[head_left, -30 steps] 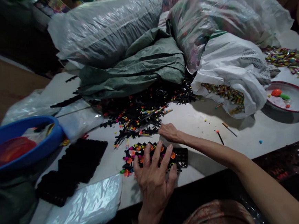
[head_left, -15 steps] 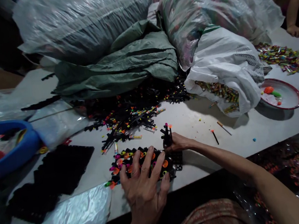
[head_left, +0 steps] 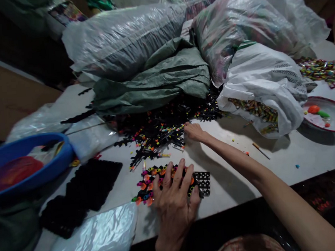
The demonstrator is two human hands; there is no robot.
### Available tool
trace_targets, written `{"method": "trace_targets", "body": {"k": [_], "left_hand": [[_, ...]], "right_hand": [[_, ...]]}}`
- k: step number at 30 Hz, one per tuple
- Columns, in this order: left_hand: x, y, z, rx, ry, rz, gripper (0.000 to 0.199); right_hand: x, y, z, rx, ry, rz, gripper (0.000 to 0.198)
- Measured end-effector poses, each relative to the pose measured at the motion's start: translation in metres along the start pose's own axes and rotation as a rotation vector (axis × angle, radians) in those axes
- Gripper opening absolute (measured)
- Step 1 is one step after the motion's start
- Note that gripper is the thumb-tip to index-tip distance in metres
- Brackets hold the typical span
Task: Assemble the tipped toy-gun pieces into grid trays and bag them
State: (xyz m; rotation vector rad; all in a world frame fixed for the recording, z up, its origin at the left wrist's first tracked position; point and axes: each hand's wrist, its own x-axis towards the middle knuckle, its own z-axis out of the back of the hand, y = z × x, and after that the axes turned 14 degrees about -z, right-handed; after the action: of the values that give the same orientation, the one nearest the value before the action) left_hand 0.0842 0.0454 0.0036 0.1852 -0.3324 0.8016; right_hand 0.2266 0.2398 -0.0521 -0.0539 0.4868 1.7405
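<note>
Your left hand [head_left: 173, 194] lies with fingers spread over little bright-tipped pieces [head_left: 146, 178] on a black tray [head_left: 204, 183], near the front edge of the worktop [head_left: 281, 167]; your right hand [head_left: 193, 132] is at the messy black pile [head_left: 149, 140], farther from that edge; I cannot tell if its fingers hold anything.

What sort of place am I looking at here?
Probably a small workshop or packing room. A pile of small black parts lies loose on the table, bulging sacks lie behind it, and an open white sack shows many small pieces inside.
</note>
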Motion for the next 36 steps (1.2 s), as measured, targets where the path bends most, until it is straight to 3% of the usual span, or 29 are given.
{"method": "trace_targets", "body": {"k": [4, 9, 11, 13, 15, 17, 20, 23, 25, 28, 30, 33, 36], "left_hand": [[0.0, -0.001, 0.002, 0.012, 0.008, -0.016, 0.048], [-0.004, -0.006, 0.004, -0.046, 0.003, -0.013, 0.047], [-0.004, -0.006, 0.003, -0.061, -0.015, 0.005, 0.046], [-0.002, -0.006, 0.002, -0.061, -0.022, 0.008, 0.046], [-0.001, -0.005, 0.0, -0.055, -0.02, 0.006, 0.047], [0.001, -0.005, 0.0, -0.051, -0.019, 0.01, 0.047], [0.001, -0.004, 0.0, -0.055, -0.024, 0.014, 0.047], [0.0, -0.005, -0.001, -0.075, -0.028, 0.017, 0.047], [0.0, -0.005, -0.001, -0.101, -0.04, 0.032, 0.047], [0.001, -0.007, 0.0, -0.136, -0.06, 0.053, 0.045], [0.003, -0.008, 0.001, -0.145, -0.067, 0.061, 0.044], [0.003, -0.009, 0.002, -0.151, -0.073, 0.071, 0.043], [0.002, -0.008, 0.002, -0.147, -0.06, 0.056, 0.045]], "right_hand": [[0.004, -0.012, -0.004, -0.002, -0.059, -0.076, 0.035], [-0.049, -0.065, -0.033, 0.048, 0.035, -0.163, 0.018], [-0.071, -0.084, -0.046, 0.228, 0.142, -0.183, 0.02], [-0.088, -0.095, -0.057, 0.541, 0.241, -0.237, 0.023], [-0.096, -0.099, -0.063, 0.816, 0.251, -0.295, 0.026], [-0.097, -0.098, -0.06, 0.851, 0.147, -0.306, 0.024], [-0.097, -0.099, -0.045, 0.606, -0.033, -0.269, 0.02], [-0.105, -0.102, -0.034, 0.468, -0.069, -0.235, 0.017], [-0.118, -0.1, -0.036, 0.574, 0.083, -0.214, 0.019], [-0.139, -0.085, -0.055, 0.969, 0.42, -0.165, 0.024], [-0.15, -0.068, -0.072, 1.217, 0.396, -0.168, 0.028], [-0.158, -0.041, -0.093, 1.372, 0.157, -0.201, 0.033], [-0.163, -0.025, -0.109, 1.419, 0.24, -0.224, 0.034]]}}
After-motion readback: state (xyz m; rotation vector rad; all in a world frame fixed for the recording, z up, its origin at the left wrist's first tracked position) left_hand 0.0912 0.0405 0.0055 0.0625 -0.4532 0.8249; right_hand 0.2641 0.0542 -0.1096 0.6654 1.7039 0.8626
